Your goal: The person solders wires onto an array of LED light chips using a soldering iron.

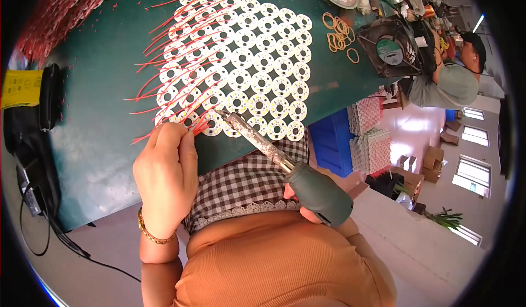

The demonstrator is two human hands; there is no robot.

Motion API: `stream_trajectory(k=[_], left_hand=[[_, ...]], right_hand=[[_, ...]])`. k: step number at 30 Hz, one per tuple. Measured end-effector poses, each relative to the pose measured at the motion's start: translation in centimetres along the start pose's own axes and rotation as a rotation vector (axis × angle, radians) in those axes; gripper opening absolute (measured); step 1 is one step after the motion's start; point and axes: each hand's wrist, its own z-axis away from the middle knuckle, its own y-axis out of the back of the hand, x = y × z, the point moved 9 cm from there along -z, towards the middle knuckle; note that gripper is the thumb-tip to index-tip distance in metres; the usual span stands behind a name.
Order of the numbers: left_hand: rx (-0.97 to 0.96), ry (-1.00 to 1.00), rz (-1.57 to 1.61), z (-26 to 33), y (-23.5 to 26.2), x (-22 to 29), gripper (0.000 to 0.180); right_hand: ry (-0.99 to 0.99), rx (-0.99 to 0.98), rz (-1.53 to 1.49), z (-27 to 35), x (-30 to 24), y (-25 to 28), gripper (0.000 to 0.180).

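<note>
— Green worktable [104, 142], spread with a sheet of round white boards [257, 60], many trailing red wires [164, 49].

— And at the near edge?

— Left hand [164, 175], fingers pinched together on a red wire end [193, 129] beside the lowest row of boards.

— Right side?

— Soldering iron [274, 151], green handle low, crusted tip resting at the lowest row (just beside the pinched wire). Right hand [309, 215] mostly hidden behind the handle; wrapped around it, exact finger state hard to tell.

— Farther off?

— Rubber bands [339, 35], a small fan [390, 46], another person [455, 77] seated at the right.
</note>
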Motion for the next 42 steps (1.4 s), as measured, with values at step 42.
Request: stream_trajectory(k=[42], left_hand=[[0.022,-0.035,-0.136,0.2,-0.2,0.5,0.007]], right_hand=[[-0.612,0.176,-0.083,0.1,3.0,0.2,0.019]])
